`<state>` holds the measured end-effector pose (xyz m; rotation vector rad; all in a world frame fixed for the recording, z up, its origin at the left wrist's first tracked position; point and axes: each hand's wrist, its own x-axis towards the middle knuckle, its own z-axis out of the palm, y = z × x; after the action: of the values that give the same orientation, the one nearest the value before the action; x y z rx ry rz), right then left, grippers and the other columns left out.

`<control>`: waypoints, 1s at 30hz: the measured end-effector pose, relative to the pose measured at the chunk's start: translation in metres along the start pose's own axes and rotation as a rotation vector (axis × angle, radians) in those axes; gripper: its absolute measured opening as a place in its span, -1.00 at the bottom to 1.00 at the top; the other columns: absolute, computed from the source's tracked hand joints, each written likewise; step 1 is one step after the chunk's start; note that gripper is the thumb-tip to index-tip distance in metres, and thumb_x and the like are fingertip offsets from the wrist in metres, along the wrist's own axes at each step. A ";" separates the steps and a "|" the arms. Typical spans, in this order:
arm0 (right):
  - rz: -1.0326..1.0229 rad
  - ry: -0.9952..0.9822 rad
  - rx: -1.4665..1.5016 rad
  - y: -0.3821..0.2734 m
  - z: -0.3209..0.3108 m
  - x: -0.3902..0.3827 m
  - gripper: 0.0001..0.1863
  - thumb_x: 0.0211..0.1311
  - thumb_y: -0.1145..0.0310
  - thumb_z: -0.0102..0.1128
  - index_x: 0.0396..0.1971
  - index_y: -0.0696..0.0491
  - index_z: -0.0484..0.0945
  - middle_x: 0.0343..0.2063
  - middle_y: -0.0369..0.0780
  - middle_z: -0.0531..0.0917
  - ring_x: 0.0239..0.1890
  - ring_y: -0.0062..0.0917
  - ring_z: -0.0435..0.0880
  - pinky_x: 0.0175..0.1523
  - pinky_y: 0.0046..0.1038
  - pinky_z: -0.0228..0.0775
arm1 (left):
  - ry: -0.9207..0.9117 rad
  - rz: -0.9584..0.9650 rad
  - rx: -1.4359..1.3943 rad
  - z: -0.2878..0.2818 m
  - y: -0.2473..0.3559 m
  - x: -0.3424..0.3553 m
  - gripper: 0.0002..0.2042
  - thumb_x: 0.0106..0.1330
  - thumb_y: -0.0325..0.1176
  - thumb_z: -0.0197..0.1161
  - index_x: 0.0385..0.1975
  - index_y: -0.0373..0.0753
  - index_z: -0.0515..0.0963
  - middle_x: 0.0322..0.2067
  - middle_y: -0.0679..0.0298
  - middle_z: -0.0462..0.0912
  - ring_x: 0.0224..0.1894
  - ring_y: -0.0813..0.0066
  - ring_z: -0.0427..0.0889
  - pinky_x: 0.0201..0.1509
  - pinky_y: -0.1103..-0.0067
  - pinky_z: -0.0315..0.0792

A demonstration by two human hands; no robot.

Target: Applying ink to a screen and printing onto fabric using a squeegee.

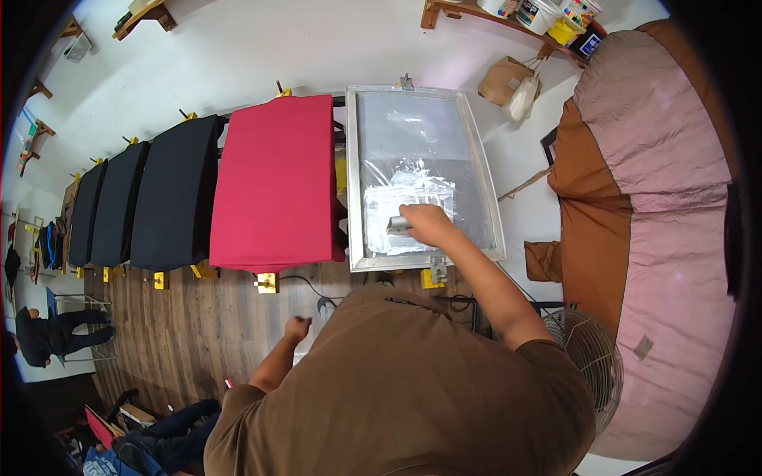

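Observation:
My right hand (429, 225) grips a short grey metal squeegee (397, 225) and holds it on the mesh of a framed printing screen (498, 230). White ink (409, 190) is smeared over the mesh around the squeegee, thickest in its near half. What lies under the screen is mostly hidden. Low beside my body, my left hand (298, 328) hangs away from the screen with its fingers curled in, and nothing shows in it. Directly left of the screen is a board covered in red fabric (274, 182).
Several boards in black fabric (175, 190) continue the row leftward. Yellow clamps (268, 283) stick out at their ends. A fan (583, 357) stands close to my right elbow. Pink and brown cloth (651, 159) hangs at right. Other people (59, 333) are at the lower left. A shelf (484, 12) holds tubs.

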<state>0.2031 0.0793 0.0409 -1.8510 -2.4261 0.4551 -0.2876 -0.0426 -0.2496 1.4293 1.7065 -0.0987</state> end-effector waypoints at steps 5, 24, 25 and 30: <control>-0.089 -0.006 0.010 0.023 0.006 0.009 -0.72 0.03 0.46 0.24 -0.20 0.11 0.48 -0.32 -0.06 0.70 -0.20 -0.06 0.70 -0.15 -0.07 0.55 | 0.168 0.432 -0.268 -0.014 0.202 -0.059 -0.66 0.31 -0.16 0.36 -0.53 -0.32 0.55 -0.64 0.07 0.57 -0.57 0.14 0.54 -0.43 0.30 0.39; -0.291 -0.217 0.125 0.048 -0.018 0.037 -0.75 -0.07 0.36 0.30 -0.36 0.17 0.63 -0.41 0.03 0.71 -0.26 -0.04 0.72 -0.11 -0.11 0.59 | 0.228 0.946 0.475 -0.091 0.470 -0.024 -0.21 0.06 -0.13 0.44 0.28 -0.36 0.31 -0.11 -0.10 0.67 0.01 -0.07 0.63 0.11 0.12 0.44; -0.318 -0.208 0.123 0.049 -0.015 0.037 -0.76 -0.07 0.38 0.28 -0.39 0.20 0.62 -0.42 0.04 0.71 -0.26 -0.03 0.72 -0.11 -0.11 0.59 | 0.160 0.938 0.560 -0.092 0.471 -0.018 -0.27 0.07 -0.18 0.43 0.24 -0.37 0.35 -0.20 -0.09 0.69 -0.08 -0.09 0.66 0.02 0.13 0.49; -0.315 -0.215 0.115 0.049 -0.013 0.034 -0.79 -0.07 0.41 0.25 -0.43 0.23 0.63 -0.42 0.06 0.70 -0.29 -0.02 0.72 -0.13 -0.12 0.59 | 0.099 0.962 0.494 -0.086 0.457 -0.005 -0.43 0.09 -0.33 0.38 0.14 -0.34 0.44 -0.41 -0.07 0.69 -0.31 -0.14 0.68 -0.20 0.15 0.56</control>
<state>0.2419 0.1261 0.0361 -1.4045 -2.6973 0.7820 0.0419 0.1546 0.0134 2.5145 0.9267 0.0918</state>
